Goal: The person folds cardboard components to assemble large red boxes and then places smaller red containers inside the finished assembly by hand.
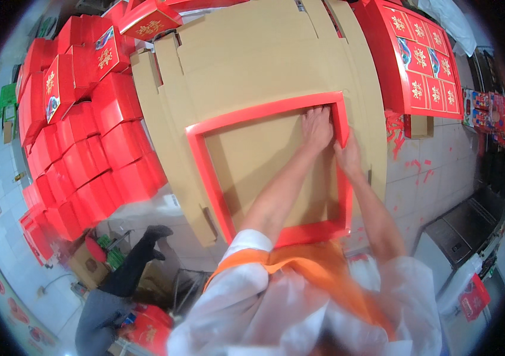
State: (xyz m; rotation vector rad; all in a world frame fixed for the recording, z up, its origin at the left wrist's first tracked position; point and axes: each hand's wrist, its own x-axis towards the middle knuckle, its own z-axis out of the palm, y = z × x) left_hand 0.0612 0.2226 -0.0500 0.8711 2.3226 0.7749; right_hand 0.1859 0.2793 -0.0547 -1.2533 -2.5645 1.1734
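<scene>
A shallow red box tray (205, 160) with a brown cardboard bottom lies open on a stack of flat brown cardboard sheets (252, 53). My left hand (316, 127) presses flat inside the tray's far right corner, fingers against the red rim. Beside it, my right hand (347, 155) grips the tray's right wall, fingers curled over the rim. Both forearms reach across the tray from my white sleeves and orange apron.
Stacks of closed red gift boxes (86, 148) fill the left side. A flat printed red sheet of box panels (418, 59) lies at the upper right. Another person (116, 279) crouches at lower left. A dark metal machine (466, 231) stands at lower right on the tiled floor.
</scene>
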